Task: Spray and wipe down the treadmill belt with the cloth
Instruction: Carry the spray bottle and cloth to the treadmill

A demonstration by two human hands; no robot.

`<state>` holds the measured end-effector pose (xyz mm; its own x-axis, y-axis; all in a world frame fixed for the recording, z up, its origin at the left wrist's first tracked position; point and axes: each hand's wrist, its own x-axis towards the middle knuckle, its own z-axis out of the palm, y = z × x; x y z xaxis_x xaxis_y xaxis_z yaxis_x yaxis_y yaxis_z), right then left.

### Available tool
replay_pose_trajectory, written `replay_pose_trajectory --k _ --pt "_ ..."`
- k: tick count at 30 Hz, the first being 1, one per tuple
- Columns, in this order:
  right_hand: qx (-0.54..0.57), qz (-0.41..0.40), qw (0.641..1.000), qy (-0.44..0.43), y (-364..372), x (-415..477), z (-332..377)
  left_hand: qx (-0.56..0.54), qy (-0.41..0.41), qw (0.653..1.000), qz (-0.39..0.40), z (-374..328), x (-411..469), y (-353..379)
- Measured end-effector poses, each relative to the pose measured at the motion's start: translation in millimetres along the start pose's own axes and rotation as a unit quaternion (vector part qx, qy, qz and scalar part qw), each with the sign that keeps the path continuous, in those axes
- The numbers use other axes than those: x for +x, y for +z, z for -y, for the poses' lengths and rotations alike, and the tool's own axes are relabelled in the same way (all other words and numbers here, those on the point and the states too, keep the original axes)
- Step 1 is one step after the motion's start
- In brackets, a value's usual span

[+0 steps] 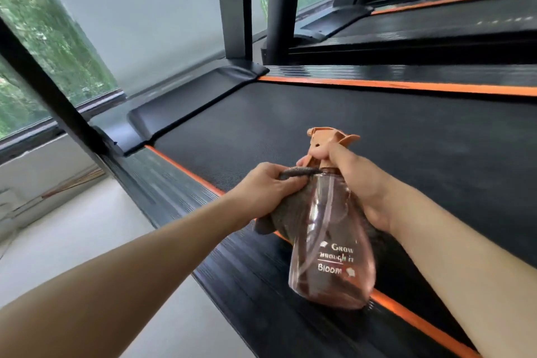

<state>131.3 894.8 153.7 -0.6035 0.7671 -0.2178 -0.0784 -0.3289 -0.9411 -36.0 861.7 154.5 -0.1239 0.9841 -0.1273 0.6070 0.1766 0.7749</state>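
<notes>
A black treadmill belt [363, 131] with orange edge strips stretches across the middle of the view. My right hand [357, 183] grips the neck of a translucent pink spray bottle [331, 256] with a peach trigger head, held above the belt's near edge. My left hand [267, 192] grips a grey cloth [287, 212] right beside the bottle's shoulder. The cloth hangs down behind the bottle and is partly hidden by it.
Ribbed black side rails [232, 264] border the belt. Black uprights [235, 3] rise at the front end near a window [43, 38]. A second treadmill [436, 23] stands to the right. Pale floor [87, 241] lies to the left.
</notes>
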Motion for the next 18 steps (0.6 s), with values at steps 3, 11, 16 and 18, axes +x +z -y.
replay_pose_trajectory --k 3,11,16,18 --pt "0.002 -0.038 0.999 -0.008 17 21 5 -0.036 0.012 0.999 -0.020 27 7 -29" --pt "-0.120 -0.104 0.984 -0.087 103 91 28 -0.375 -0.096 0.902 -0.190 119 32 -157" --pt "-0.181 -0.065 0.981 0.029 182 138 30 -0.406 -0.204 0.867 -0.207 177 49 -212" --pt "-0.194 -0.040 0.978 0.060 216 162 29 -0.362 -0.212 0.880 -0.222 201 56 -235"
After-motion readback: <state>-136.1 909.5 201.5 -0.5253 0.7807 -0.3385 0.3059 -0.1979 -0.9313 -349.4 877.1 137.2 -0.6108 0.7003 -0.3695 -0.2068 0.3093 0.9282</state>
